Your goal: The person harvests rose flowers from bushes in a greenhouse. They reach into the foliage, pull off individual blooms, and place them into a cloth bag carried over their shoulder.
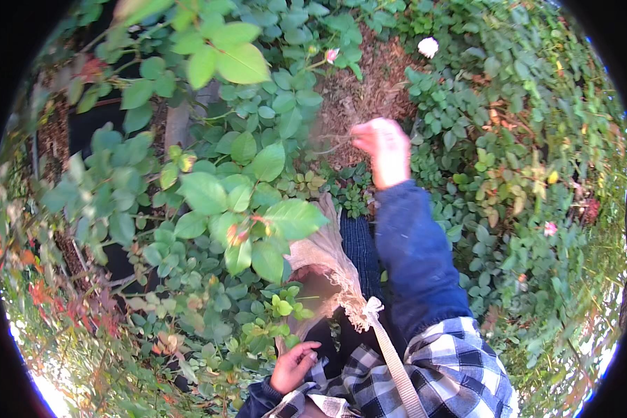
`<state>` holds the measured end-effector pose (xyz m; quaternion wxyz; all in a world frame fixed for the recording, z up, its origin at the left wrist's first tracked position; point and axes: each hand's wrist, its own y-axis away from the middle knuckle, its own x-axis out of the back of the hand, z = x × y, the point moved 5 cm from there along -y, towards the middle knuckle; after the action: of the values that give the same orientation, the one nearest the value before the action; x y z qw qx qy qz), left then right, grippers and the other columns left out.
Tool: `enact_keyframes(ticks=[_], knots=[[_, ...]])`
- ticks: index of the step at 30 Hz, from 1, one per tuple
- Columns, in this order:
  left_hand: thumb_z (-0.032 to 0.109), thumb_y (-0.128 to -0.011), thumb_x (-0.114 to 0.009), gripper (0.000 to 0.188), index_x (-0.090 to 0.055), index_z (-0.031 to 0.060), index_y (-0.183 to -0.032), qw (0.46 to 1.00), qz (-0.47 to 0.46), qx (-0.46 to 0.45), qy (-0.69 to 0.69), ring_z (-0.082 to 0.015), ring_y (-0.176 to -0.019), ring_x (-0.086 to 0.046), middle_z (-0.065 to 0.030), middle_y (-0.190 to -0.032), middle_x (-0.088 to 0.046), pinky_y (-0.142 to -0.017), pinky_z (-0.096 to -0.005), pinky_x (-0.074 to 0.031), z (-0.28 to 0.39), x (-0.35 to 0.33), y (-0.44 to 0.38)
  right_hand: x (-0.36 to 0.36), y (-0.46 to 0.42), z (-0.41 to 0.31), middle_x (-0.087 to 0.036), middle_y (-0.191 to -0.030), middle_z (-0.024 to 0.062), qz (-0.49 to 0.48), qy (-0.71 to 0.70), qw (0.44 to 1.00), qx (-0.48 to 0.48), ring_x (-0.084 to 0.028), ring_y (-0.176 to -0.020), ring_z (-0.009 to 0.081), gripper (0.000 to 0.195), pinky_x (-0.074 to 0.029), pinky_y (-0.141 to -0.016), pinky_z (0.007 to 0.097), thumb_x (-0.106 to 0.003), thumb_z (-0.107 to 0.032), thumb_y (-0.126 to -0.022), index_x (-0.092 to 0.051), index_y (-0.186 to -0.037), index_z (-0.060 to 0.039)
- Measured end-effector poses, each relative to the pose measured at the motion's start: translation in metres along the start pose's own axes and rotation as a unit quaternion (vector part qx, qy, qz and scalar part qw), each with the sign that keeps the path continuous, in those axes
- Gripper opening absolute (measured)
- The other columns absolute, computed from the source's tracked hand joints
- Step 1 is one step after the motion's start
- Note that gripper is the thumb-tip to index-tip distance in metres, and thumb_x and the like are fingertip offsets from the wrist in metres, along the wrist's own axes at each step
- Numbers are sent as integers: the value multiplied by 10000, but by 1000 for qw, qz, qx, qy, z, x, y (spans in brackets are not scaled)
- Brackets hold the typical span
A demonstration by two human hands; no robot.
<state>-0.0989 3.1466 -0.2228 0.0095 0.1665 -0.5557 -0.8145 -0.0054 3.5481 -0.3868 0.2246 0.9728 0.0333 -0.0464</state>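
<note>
My right hand, blurred by motion, reaches out over bare brown ground with its fingers pinched on a thin dry twig. Low in the view, my left hand is beside the lower edge of a cloth bag, its fingers loosely curled; whether they grip anything does not show. The beige cloth bag hangs in front of me with a frayed, gaping mouth. A woven strap is knotted to its rim and runs up over my checked shirt. Leaves partly cover the bag's left side.
Leafy rose bushes crowd in on the left, some leaves close to the camera. More foliage lines the right. A pink rosebud and a white bloom stand near the strip of dry ground. A grey post-like piece shows behind leaves.
</note>
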Motion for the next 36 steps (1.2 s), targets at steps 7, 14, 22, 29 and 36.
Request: enact_keyframes(ticks=[7, 14, 22, 29, 36], knots=[[50, -870, -515, 261, -536, 19, -1129, 988, -34, -120, -94, -63, -685, -520, 0, -762, -571, -655, -211, -444, 43, 1, 43, 81, 96, -297, -608, -786, 120, 97, 18, 981, 168, -631, -729, 219, 189, -513, -618, 302, -461, -188, -902, -510, -917, -6], [66, -868, -525, 246, -552, 13, -1106, 954, -32, -261, -143, -69, -682, -526, 3, -766, -568, -650, -211, -450, 110, 7, 95, 153, 255, -471, -593, -734, 72, 260, 214, 895, 292, -600, -640, 138, 182, -494, -578, 240, -431, -170, -924, -526, -905, -16], [74, -844, -538, 254, -573, 39, -1093, 903, -5, -330, -276, -70, -653, -532, -21, -722, -590, -622, -218, -451, 165, 32, 148, 284, 319, -413, -609, -613, 78, 530, 464, 696, 142, -603, -543, 179, 188, -484, -503, 290, -442, -166, -890, -565, -852, -29], [81, -841, -546, 245, -573, 28, -1079, 897, 29, -332, -291, -81, -669, -562, -38, -740, -610, -628, -227, -463, 168, 55, 163, 326, 374, -505, -592, -827, 182, 467, -87, 782, 403, -619, -755, 279, 189, -560, -687, 380, -432, -120, -908, -496, -962, 50], [55, -854, -533, 243, -556, 10, -1091, 875, 34, -354, -328, -66, -626, -528, -1, -713, -565, -591, -208, -448, 181, 44, 152, 282, 368, -581, -638, -842, 104, 486, 276, 699, 445, -636, -757, 175, 212, -524, -686, 289, -457, -185, -922, -559, -994, -14]])
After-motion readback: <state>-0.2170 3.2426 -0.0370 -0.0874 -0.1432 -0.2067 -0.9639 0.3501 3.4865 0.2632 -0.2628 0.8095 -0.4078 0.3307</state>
